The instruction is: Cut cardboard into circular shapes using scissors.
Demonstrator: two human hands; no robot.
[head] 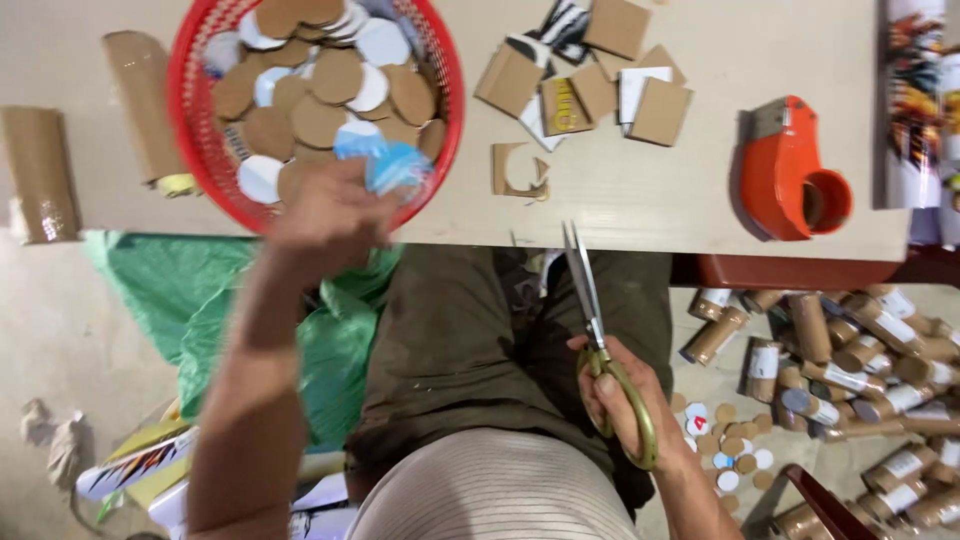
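Right hand (625, 400) lower centre grips scissors (590, 300), blades shut, pointing up-frame. Left hand (325, 215) reaches up-left, pinching a blurred disc (390, 165) at the red basket (195, 150) rim. I judge well along: basket full of discs, card squares (600, 75) top centre remain uncut.

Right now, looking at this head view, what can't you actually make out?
- Left hand: motion-blurred at the red basket; the bluish disc at its fingertips is smeared, so the grip is unclear.
- Basket's top: cut off by the upper edge.
- Printed rolls: cut off by the right edge.
- Right hand fingers: partly hidden inside the handles of the scissors.
- Tubes on the floor: labels too small.
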